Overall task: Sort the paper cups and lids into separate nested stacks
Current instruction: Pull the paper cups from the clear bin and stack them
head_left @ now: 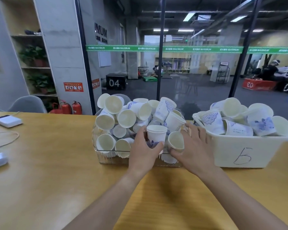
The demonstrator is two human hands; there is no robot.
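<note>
Two cups: I hold the nested pair point(156, 136) upright over the clear bin point(106, 157), ready for another.
Left hand point(144, 151): fingers wrapped round that pair.
Right hand point(192, 146): fingertips pinching a sideways cup point(175, 141), likely next in.
White bin point(239, 150): just beside, heaped with loose cups.

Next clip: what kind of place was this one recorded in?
Probably a room at a gym or fitness centre. Beyond the glass wall lies an open training floor with numbered jump boxes, and a green "MAXIMUM" strip runs across the glass. The wooden table looks like office furniture.
</note>
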